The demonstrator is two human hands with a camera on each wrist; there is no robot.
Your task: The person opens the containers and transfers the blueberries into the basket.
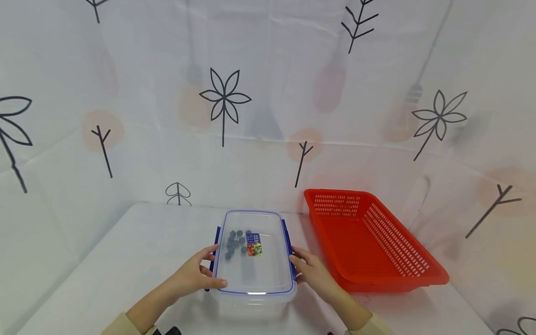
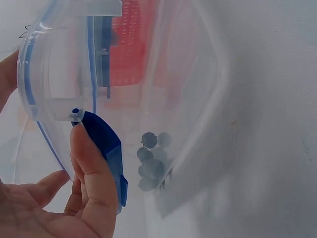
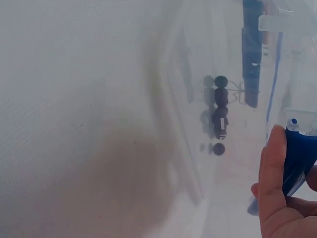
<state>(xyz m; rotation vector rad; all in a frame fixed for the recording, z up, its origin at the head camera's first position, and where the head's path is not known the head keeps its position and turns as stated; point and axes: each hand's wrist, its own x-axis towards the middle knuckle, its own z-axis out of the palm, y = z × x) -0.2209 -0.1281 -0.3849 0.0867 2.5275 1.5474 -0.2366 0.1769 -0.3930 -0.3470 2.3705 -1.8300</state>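
Observation:
A clear plastic food container [image 1: 251, 304] sits on the white table under a clear lid [image 1: 272, 274] with a blue seal line. My left hand [image 1: 188, 274] grips its left side, thumb over the lid's near corner and fingers at the blue left latch [image 2: 113, 148], which tilts outward. On the opposite side, my right hand [image 1: 313, 273] holds the edge with fingers curled around the blue right latch [image 3: 300, 153]. Several small dark round things [image 1: 236, 243], perhaps blueberries, show through the lid in the left half. A colourful label [image 1: 253, 245] is on the lid.
A red plastic basket [image 1: 356, 246] with slotted sides stands close to the right of the container, beyond my right hand. A white cloth [image 1: 268, 116] with plant drawings hangs behind the table. White tabletop [image 1: 138, 251] extends to the left.

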